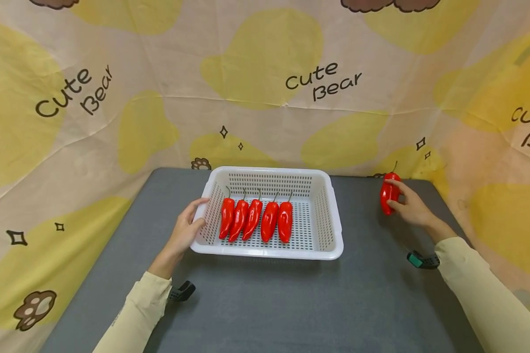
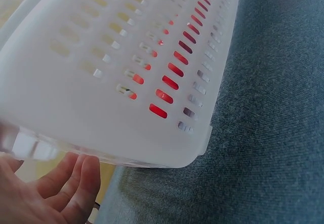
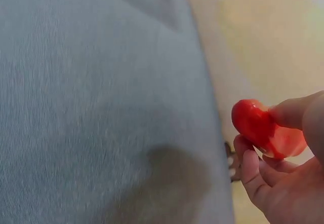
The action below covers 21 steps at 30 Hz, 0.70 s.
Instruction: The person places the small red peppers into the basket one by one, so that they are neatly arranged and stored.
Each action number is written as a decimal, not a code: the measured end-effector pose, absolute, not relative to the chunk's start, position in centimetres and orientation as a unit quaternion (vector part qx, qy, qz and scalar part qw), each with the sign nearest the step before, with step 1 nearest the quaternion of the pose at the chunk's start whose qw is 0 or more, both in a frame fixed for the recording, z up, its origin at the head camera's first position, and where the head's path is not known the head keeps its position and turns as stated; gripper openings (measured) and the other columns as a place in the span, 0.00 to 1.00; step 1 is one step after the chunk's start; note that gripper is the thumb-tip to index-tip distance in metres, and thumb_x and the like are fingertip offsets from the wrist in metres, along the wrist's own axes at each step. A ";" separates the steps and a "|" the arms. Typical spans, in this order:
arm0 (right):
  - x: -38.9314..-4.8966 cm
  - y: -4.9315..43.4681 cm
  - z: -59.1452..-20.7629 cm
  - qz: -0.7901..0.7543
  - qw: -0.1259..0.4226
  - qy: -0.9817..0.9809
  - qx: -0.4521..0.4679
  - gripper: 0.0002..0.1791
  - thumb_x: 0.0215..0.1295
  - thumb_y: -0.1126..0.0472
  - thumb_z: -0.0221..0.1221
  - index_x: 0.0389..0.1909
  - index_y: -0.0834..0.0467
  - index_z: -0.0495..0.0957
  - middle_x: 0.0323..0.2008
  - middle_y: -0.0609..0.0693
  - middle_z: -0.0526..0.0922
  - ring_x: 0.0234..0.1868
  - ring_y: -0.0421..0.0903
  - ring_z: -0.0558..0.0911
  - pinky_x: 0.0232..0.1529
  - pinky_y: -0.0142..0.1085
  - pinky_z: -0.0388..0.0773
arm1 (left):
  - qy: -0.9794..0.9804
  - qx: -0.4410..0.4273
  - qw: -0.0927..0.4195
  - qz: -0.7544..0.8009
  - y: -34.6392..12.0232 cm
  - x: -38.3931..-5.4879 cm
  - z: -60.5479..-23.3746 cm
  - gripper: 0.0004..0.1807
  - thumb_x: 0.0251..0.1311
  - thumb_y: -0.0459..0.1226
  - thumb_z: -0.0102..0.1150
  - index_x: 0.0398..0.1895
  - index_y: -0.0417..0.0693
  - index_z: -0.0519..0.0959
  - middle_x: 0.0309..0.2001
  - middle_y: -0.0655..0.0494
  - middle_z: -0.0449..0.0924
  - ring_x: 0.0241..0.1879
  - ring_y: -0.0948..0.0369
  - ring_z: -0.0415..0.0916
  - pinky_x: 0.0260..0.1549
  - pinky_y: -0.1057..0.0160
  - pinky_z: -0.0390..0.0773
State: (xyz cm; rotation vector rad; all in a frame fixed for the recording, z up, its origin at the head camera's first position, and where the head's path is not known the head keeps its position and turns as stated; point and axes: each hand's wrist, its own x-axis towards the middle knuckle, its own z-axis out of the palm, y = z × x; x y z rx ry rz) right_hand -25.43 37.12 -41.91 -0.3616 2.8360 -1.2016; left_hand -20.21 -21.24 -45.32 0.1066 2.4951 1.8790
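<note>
A white perforated plastic basket [image 1: 265, 253] stands on the dark table, with several red chili peppers [image 1: 269, 221] lying side by side inside, stems pointing to the back. My left hand [image 1: 186, 231] grips the basket's left rim; in the left wrist view its fingers [image 2: 83, 183] curl at the edge of the basket wall [image 2: 61, 97]. Off to the right of the basket, my right hand [image 1: 411, 208] pinches another red chili pepper [image 1: 386, 194] between thumb and fingers, stem up. The right wrist view has this pepper [image 3: 258, 125] held above the table, its shadow below.
The grey-blue table [image 1: 265, 304] reaches back to a hanging cloth [image 1: 256, 127] printed with yellow patches and bear lettering. Cloth also borders the table at left and right. A dark wrist device [image 1: 183, 291] sits under the left sleeve, and another [image 1: 421, 260] by the right.
</note>
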 end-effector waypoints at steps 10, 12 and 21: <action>-24.5 34.7 -40.6 -0.442 0.034 0.885 -0.141 0.35 0.73 0.70 0.52 0.77 0.65 0.50 0.69 0.77 0.57 0.56 0.78 0.74 0.40 0.26 0.81 | 0.798 0.034 0.012 0.602 -21.2 -19.9 -45.4 0.32 0.64 0.26 0.41 0.73 0.48 0.63 0.70 0.32 0.67 0.57 0.37 0.75 0.44 0.50 0.84; -24.5 34.3 -40.5 -0.445 0.029 0.883 -0.149 0.35 0.73 0.71 0.53 0.77 0.65 0.51 0.69 0.75 0.59 0.54 0.75 0.76 0.40 0.23 0.79 | 0.798 0.033 0.013 0.601 -21.1 -20.0 -45.4 0.32 0.65 0.26 0.41 0.73 0.48 0.63 0.70 0.32 0.67 0.57 0.37 0.75 0.45 0.49 0.84; -24.3 32.8 -39.9 -0.434 0.016 0.883 -0.179 0.36 0.70 0.72 0.56 0.76 0.64 0.54 0.67 0.73 0.63 0.51 0.64 0.76 0.40 0.22 0.79 | 0.801 0.033 0.007 0.598 -21.1 -19.8 -45.1 0.32 0.65 0.27 0.41 0.74 0.49 0.63 0.70 0.32 0.67 0.56 0.36 0.77 0.44 0.49 0.85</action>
